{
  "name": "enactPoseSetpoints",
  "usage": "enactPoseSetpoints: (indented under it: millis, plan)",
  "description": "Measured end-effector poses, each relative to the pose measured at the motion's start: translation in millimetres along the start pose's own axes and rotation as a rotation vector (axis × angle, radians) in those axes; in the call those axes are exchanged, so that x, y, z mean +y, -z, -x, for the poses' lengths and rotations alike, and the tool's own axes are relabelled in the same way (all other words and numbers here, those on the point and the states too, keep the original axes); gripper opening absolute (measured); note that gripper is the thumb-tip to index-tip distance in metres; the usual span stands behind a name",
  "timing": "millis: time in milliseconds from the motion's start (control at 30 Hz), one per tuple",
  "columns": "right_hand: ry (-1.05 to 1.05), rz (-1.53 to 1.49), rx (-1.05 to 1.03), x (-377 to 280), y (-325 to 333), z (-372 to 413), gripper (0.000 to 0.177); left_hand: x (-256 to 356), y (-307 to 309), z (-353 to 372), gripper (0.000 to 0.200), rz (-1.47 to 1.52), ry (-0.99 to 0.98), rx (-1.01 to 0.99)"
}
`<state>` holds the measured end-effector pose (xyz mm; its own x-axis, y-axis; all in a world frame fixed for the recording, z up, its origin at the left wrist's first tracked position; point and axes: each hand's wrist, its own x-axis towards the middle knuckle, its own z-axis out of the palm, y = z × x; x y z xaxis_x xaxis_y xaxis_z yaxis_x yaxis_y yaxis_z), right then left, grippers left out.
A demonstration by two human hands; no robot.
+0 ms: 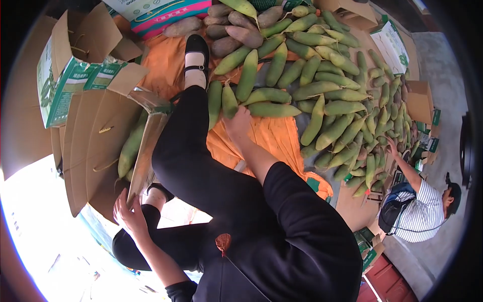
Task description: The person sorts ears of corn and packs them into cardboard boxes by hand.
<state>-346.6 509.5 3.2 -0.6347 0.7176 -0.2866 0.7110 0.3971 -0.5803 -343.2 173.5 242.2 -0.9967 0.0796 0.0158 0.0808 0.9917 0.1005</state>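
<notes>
My right hand (238, 124) is closed round the lower end of a green radish (229, 100) at the near edge of the pile. Other green radishes (247, 75) lie beside it on orange cloth (261, 138). My left hand (132, 216) pinches the near edge of an open cardboard box (93, 146). Inside that box a green radish (132, 146) leans along the side wall, with part of another below it, mostly hidden by the wall.
Several dark reddish roots (244, 36) lie behind my foot. Another open box (75, 65) stands at the upper left. The large radish pile (342, 95) spreads rightward, where a co-worker in a striped shirt (420, 214) reaches into it. My legs extend between box and pile.
</notes>
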Motion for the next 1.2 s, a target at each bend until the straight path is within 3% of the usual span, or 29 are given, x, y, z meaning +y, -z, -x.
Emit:
enactPoseSetpoints:
  millis: [33, 133, 267, 333, 467, 600, 733, 767, 833, 900, 967, 1033, 1133, 1200]
  plan:
    - [-0.124, -0.012, 0.002, 3.6, -3.2, 0.1, 0.067, -2.3, -1.8, 0.3, 0.035, 0.001, -0.007, 0.008]
    - [-0.184, 0.035, -0.104, 10.1, 0.5, -2.6, 0.077, 3.1, -1.8, -1.8, 0.033, -0.006, 0.03, -0.003]
    - [-0.228, 0.021, -0.213, 21.1, 0.2, -14.0, 0.078, 2.3, -2.1, -2.5, 0.032, 0.008, 0.01, 0.007]
    - [-0.202, -0.194, -0.366, 42.7, -2.0, -20.9, 0.078, 3.1, -1.2, -3.1, 0.032, -0.001, 0.008, 0.009]
    - [-0.188, -0.302, -0.476, 64.3, 30.8, -14.0, 0.076, 3.9, -0.9, -2.9, 0.031, -0.002, 0.015, 0.008]
    - [0.141, -0.258, -0.26, 57.6, 84.8, -43.5, 0.072, 1.7, -1.5, -2.8, 0.03, -0.017, -0.008, 0.023]
    - [0.121, 0.302, 0.133, 19.7, 120.2, -84.4, 0.061, 2.5, -1.3, -3.5, 0.029, 0.022, -0.006, 0.033]
    - [0.125, 0.302, 0.134, 13.5, 122.2, -89.1, 0.061, 3.3, -1.3, -3.5, 0.029, 0.014, 0.003, 0.029]
    - [0.315, 0.372, 0.293, 3.9, 119.4, -93.4, 0.06, 4.9, -1.0, -2.7, 0.03, 0.005, 0.015, 0.023]
    - [0.315, 0.299, 0.049, -0.6, 91.2, -88.7, 0.06, 6.5, -1.2, -3.3, 0.03, 0.016, 0.032, 0.026]
    - [0.187, 0.05, -0.21, 5.2, 36.7, -80.7, 0.058, 7.8, -2.3, -3.3, 0.03, -0.001, 0.044, 0.019]
    - [-0.127, -0.135, -0.399, -7.3, -6.2, -68.1, 0.058, 6.3, -2.0, -3.0, 0.031, -0.032, 0.042, 0.015]
    - [-0.089, -0.2, -0.261, -11.8, -60.4, -55.7, 0.064, 3.1, -2.9, -2.6, 0.031, -0.034, 0.043, 0.0]
    - [-0.282, -0.228, -0.247, -31.0, -57.4, -51.9, 0.067, 3.6, -3.1, -2.7, 0.03, -0.026, 0.039, 0.003]
